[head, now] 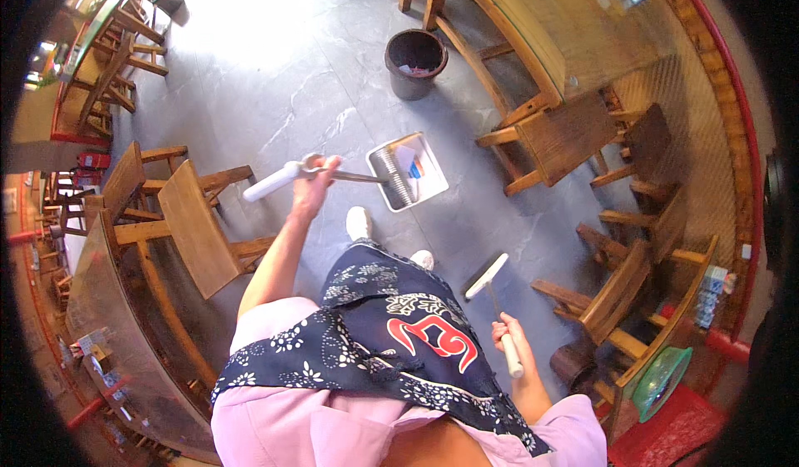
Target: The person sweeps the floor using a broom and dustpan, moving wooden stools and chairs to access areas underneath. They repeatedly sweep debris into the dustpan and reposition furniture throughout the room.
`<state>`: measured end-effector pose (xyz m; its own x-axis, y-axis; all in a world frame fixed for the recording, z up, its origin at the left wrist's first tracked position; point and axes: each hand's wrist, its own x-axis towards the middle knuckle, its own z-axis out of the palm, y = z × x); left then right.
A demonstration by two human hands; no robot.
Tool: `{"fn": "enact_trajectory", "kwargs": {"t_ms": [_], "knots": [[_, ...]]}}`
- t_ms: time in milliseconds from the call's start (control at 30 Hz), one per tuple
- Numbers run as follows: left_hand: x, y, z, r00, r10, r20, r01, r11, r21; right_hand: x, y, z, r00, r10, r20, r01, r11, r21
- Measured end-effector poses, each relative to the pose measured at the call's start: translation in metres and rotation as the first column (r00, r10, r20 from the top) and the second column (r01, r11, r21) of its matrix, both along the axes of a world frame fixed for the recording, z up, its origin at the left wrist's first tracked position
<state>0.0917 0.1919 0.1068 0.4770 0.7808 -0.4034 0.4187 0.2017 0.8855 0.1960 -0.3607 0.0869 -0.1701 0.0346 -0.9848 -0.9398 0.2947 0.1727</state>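
My left hand [314,187] grips the handle of a long-handled dustpan [439,187] near its white grip. The white pan is over the grey floor ahead of my shoes, and I cannot tell whether it touches the tiles. Inside it lie pale paper scraps and a blue and orange piece [416,168], beside a row of grey comb teeth [396,176]. My right hand [515,337] holds a broom [487,277] by its pale handle, with the white-topped head low on my right. The broom's bristles are mostly hidden under its head.
A dark waste bin [406,86] with some litter inside stands ahead. Wooden benches [198,228] and a table [118,329] flank my left. More wooden stools [565,136] and a long table [615,42] line the right. A green basket [663,383] sits at lower right.
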Motion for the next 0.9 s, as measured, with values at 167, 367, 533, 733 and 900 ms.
{"fn": "enact_trajectory", "kwargs": {"t_ms": [167, 367, 533, 733, 900], "knots": [[-0.038, 0.039, 0.058, 0.984, 0.145, 0.105, -0.143, 0.989, -0.029, 0.022, 0.008, -0.012, 0.999, 0.034, -0.001, -0.033, 0.998, 0.061], [-0.038, 0.129, 0.147, 0.986, 0.032, 0.162, -0.057, 0.987, 0.153, 0.018, 0.141, 0.044, 0.664, 0.736, 0.135, -0.692, 0.672, -0.263], [-0.007, 0.184, 0.199, 0.969, -0.234, 0.077, 0.185, 0.898, 0.4, 0.027, 0.215, 0.066, 0.68, 0.597, 0.425, -0.582, 0.793, -0.183], [0.061, 0.195, 0.208, 0.845, -0.53, 0.073, 0.351, 0.652, 0.672, 0.096, 0.323, 0.052, 0.486, 0.504, 0.714, -0.582, 0.796, -0.166], [0.116, 0.155, 0.187, 0.594, -0.804, -0.041, 0.456, 0.294, 0.84, 0.147, 0.391, 0.052, 0.406, 0.468, 0.784, -0.608, 0.779, -0.151]]}}
